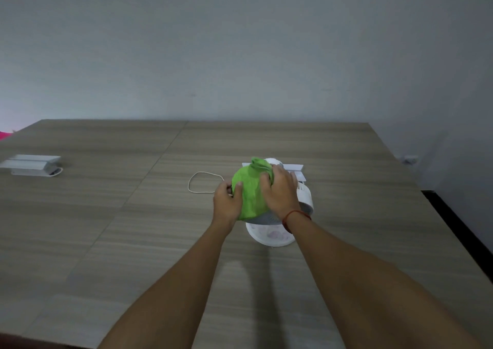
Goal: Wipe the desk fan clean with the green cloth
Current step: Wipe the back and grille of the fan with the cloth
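Head view, fan: the fan [302, 202] stands on the table [133, 215], right of centre and at middle depth; its round white base [269, 238] sits flat on the near side, and the head is tilted back so the grille faces up and toward the camera.

Head view, cloth: the cloth [250, 188] is draped over most of the head, with a bunched tail sticking up at the far edge (only a strip of pale grille shows under its near hem).

Head view, left hand: the left hand [226, 202] cups the left rim of the head, thumb lying on the cloth and fingers curled round the edge; whether the fingers grip cloth as well as rim I cannot tell.

Head view, right hand: the right hand [281, 191] lies spread and flat on top of the cloth, pressing it down on the right half of the head; a red wrist cord [294, 215] shows at the wrist.

Head view, surroundings: a thin cable [198, 183] loops on the table just left of the fan; a white strip [293, 167] lies behind it; a white box [34, 163] sits well apart at the far left.

Progress: wiping looks under way on the front of the head (how clean it is under the cloth is hidden).

Left to do: by my reading the side housing, the back, the stem and the base are not covered by the cloth now, and probably await their turn.
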